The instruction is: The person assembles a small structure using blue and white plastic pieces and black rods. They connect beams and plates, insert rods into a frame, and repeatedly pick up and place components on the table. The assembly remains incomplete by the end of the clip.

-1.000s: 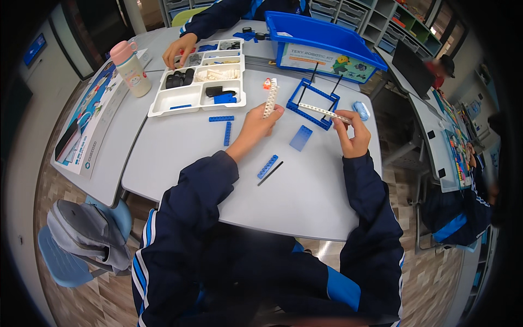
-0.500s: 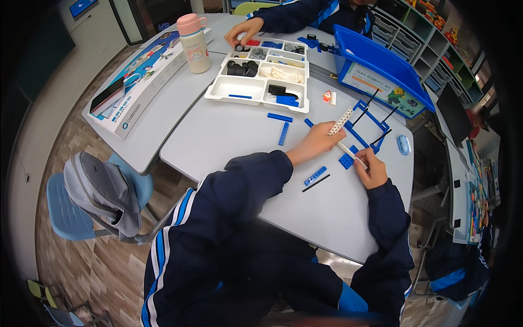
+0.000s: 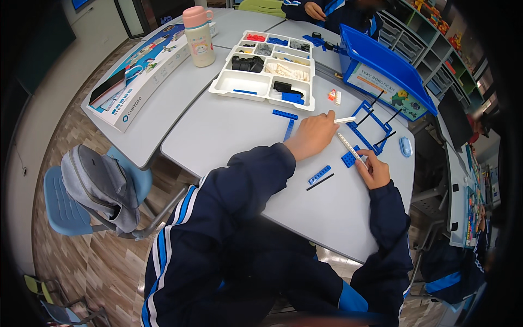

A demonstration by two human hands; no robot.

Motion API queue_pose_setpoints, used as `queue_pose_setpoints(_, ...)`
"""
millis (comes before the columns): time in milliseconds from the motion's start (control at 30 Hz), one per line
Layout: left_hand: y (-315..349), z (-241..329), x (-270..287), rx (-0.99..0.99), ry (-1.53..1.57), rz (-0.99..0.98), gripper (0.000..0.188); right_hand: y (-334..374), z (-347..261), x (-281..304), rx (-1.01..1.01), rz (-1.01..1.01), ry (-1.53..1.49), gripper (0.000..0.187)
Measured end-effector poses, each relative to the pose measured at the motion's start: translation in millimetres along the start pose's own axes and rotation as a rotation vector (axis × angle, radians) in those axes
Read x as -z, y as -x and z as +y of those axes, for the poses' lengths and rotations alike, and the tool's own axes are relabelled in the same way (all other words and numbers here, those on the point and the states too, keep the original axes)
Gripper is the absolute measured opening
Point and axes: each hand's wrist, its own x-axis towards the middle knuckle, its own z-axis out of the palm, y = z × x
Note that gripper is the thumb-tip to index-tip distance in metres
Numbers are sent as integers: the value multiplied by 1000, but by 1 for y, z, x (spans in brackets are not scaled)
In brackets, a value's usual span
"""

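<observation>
My left hand (image 3: 317,134) is closed on the end of a white building beam (image 3: 345,120), which points to the right above the table. Pinched in my right hand (image 3: 373,170) is a second white beam with holes (image 3: 347,145), slanting up and to the left. The two beams are apart. Under the second beam lies a blue plate (image 3: 350,158). Just beyond them stands a blue frame (image 3: 371,126) with black rods sticking up from it. Nearer to me lie a blue beam (image 3: 319,174) and a black rod (image 3: 320,182).
A white sorting tray (image 3: 239,87) of parts sits farther back, with a blue bin (image 3: 381,60) to its right. A bottle (image 3: 200,46) and a large box (image 3: 143,76) with a phone (image 3: 108,87) stand left. Another person's hand (image 3: 315,11) shows at the far side.
My left hand has turned and moved slightly left, and its beam has swung from upright-slanting to nearly level. The other person's hand has drawn back from the tray.
</observation>
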Motion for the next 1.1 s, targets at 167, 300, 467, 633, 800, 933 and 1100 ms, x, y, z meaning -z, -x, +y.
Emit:
queue_pose_setpoints(167,1,-14,-5,-168,-240,51,23,0,0,-2,20,64,11,18)
queue_pose_setpoints(300,7,-13,-2,-269,-324,98,29,-1,0,-3,-12,62,25,16)
queue_pose_setpoints(467,-13,-27,38,-291,-67,95,20,0,0,0,11,54,31,17)
queue_pose_setpoints(633,-22,-81,85,-192,-408,125,16,0,-4,-1,-4,106,-10,16)
queue_pose_setpoints(800,-20,-98,87,-137,-321,91,22,-5,-9,-4,77,328,-52,17)
queue_pose_setpoints(933,-25,-95,90,-53,-288,39,19,-10,-11,-2,243,263,66,33)
queue_pose_setpoints(1100,-31,-99,87,-7,-226,1,23,-19,-20,-14,290,14,55,62)
